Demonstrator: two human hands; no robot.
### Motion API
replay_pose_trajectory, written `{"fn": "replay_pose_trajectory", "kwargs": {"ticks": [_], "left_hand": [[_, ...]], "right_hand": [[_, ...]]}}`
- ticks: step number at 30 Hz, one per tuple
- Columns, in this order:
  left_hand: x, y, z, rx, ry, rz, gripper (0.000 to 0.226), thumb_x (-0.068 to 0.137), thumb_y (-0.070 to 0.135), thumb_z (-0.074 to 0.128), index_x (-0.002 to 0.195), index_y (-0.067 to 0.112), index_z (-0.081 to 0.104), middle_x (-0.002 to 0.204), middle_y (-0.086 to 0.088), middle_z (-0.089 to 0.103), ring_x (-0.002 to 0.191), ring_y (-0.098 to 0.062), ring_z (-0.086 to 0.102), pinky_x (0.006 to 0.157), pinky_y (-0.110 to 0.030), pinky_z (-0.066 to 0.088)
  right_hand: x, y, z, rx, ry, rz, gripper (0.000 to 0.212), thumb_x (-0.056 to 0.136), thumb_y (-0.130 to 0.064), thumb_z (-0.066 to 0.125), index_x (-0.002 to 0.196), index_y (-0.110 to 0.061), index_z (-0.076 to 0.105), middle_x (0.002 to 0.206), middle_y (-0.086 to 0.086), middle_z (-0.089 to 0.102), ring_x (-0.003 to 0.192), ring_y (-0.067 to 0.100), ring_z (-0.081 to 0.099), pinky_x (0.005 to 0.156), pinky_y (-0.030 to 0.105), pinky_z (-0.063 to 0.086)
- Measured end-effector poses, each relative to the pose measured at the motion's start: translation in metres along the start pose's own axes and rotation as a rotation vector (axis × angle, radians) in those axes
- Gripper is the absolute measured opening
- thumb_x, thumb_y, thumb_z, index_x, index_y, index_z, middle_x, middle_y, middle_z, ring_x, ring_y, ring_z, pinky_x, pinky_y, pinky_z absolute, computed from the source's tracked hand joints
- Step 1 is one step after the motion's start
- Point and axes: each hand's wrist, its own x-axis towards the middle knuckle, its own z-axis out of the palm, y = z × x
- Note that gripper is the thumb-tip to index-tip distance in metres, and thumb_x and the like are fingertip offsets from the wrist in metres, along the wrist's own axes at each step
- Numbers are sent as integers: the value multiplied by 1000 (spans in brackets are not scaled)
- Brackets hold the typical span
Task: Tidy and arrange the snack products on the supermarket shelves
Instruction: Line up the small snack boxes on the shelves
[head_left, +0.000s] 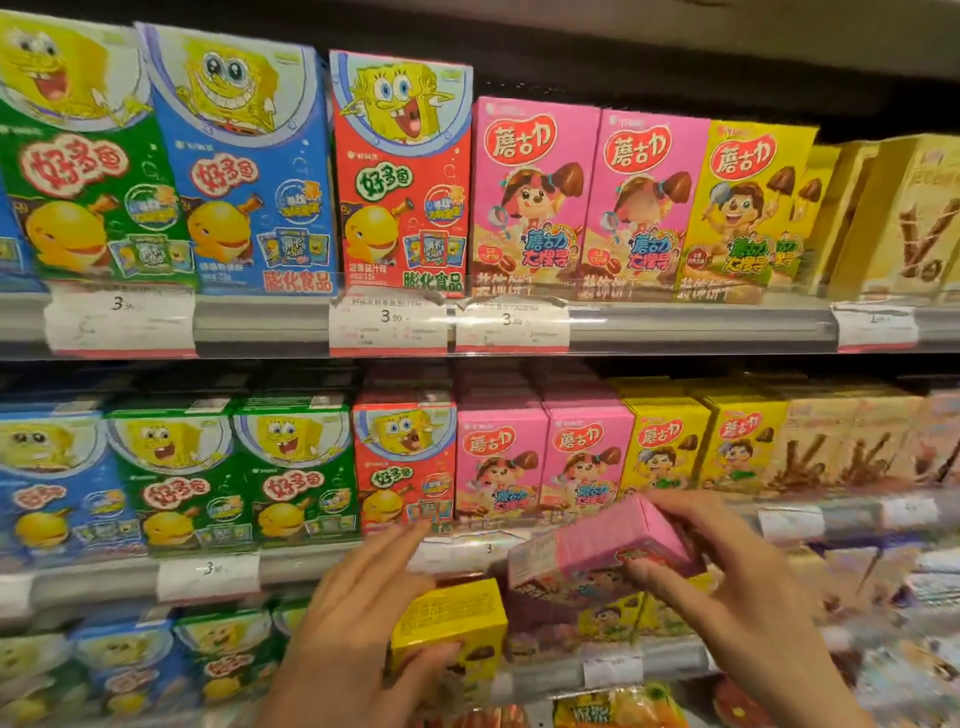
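You are facing supermarket shelves packed with upright snack boxes in blue, green, red, pink and yellow, price tags lining the rails. Your right hand is gripping a pink box, tilted on its side before the middle shelf. Your left hand is holding a yellow box with the thumb against its front and the fingers stretched out above it, just below the pink one.
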Motion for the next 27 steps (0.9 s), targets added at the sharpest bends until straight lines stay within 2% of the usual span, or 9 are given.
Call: {"fn": "replay_pose_trajectory", "kwargs": {"ticks": [3, 6, 8, 11, 14, 18, 23, 25, 27], "left_hand": [[-16, -18, 4, 17, -16, -95, 44, 84, 79, 56, 115, 48, 59, 158, 27, 32, 144, -5, 35, 104, -47, 45], [-26, -31, 6, 31, -20, -140, 45, 83, 79, 52, 114, 47, 61, 158, 31, 28, 140, -3, 36, 101, -51, 48], [-31, -38, 7, 31, -29, -178, 47, 84, 81, 49, 115, 48, 60, 158, 31, 28, 140, -3, 36, 99, -58, 49], [-37, -47, 11, 30, -61, -255, 47, 84, 83, 46, 118, 51, 57, 159, 30, 26, 144, -9, 37, 100, -65, 46], [-41, -50, 16, 47, -100, -269, 43, 86, 82, 43, 115, 52, 54, 161, 30, 22, 147, -13, 34, 101, -67, 45], [-42, -46, 14, 32, -106, -278, 49, 88, 81, 40, 119, 47, 58, 161, 31, 20, 150, -6, 25, 107, -62, 42], [-44, -49, 2, 28, -131, -189, 45, 89, 74, 47, 114, 40, 61, 162, 27, 22, 150, 6, 13, 112, -40, 35], [-45, -52, -2, 21, -168, -158, 42, 87, 72, 51, 113, 41, 61, 164, 27, 16, 151, 4, 11, 114, -39, 32], [-47, -53, -4, 36, -211, -135, 38, 85, 71, 56, 111, 43, 58, 166, 24, 10, 153, -1, 10, 116, -45, 34]], "right_hand": [[4, -2, 22, 16, -48, -44, 43, 82, -37, 75, 123, -39, 61, 121, -19, 62, 111, 2, 61, 83, 7, 44], [7, 2, 32, 9, -75, -64, 42, 87, -36, 74, 126, -39, 60, 121, -22, 60, 113, 2, 60, 83, 9, 45], [8, 1, 35, 21, -78, -66, 42, 89, -32, 75, 126, -44, 58, 119, -25, 58, 112, 0, 58, 82, 9, 45], [10, 0, 34, 1, -86, -83, 42, 92, -37, 71, 129, -46, 55, 120, -27, 57, 113, 1, 58, 84, 12, 46], [8, 6, 29, -31, -76, -85, 43, 91, -42, 67, 132, -37, 57, 125, -24, 57, 117, 2, 58, 88, 14, 48], [3, 14, 21, -79, -98, -58, 46, 90, -47, 66, 132, -31, 59, 126, -18, 60, 117, 5, 59, 87, 19, 50], [-11, 14, 39, -90, -210, -57, 40, 89, -39, 72, 126, -35, 59, 118, -23, 60, 107, 4, 61, 80, 19, 49], [-19, 12, 59, -60, -270, -61, 39, 87, -39, 73, 122, -37, 58, 114, -25, 60, 102, 0, 61, 77, 16, 49], [-28, 17, 83, -61, -321, -60, 38, 88, -39, 75, 121, -38, 56, 112, -26, 58, 100, -2, 60, 76, 14, 48]]}}
